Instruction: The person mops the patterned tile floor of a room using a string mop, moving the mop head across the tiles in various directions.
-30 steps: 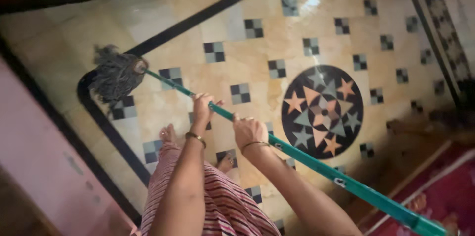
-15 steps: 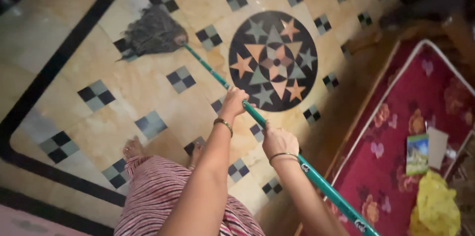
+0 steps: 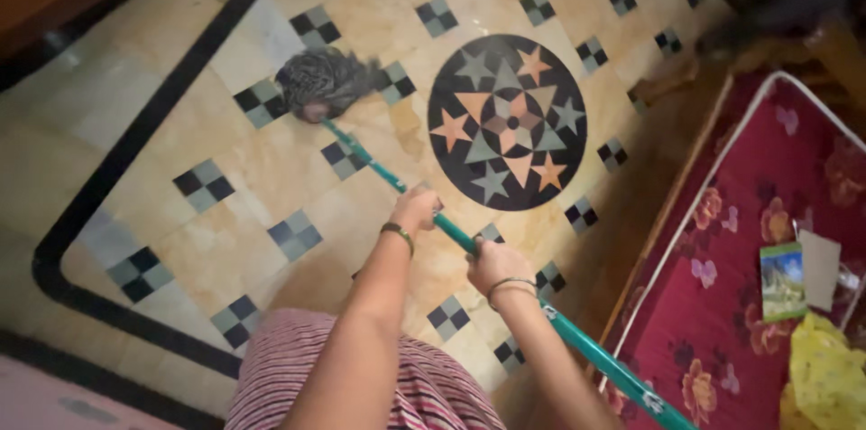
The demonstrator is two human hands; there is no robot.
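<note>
I hold a mop with a long green handle (image 3: 379, 170) in both hands. My left hand (image 3: 416, 208) grips the handle higher toward the mop end, and my right hand (image 3: 496, 264) grips it just behind, nearer my body. Each wrist wears a thin bangle. The dark stringy mop head (image 3: 322, 83) presses on the beige tiled floor (image 3: 180, 114), left of a round star medallion (image 3: 507, 121) set into the tiles. A striped pink skirt (image 3: 298, 376) shows at the bottom.
A black border line (image 3: 117, 168) runs across the floor on the left. A red flowered mattress (image 3: 776, 213) lies at the right, carrying a small booklet (image 3: 782, 281), a card and a yellow bag (image 3: 825, 376). Dark wooden furniture sits at the top left.
The mop head has swept toward the medallion and curled up on the tiles. My hands slid slightly along with the handle, and the view shifted a little.
</note>
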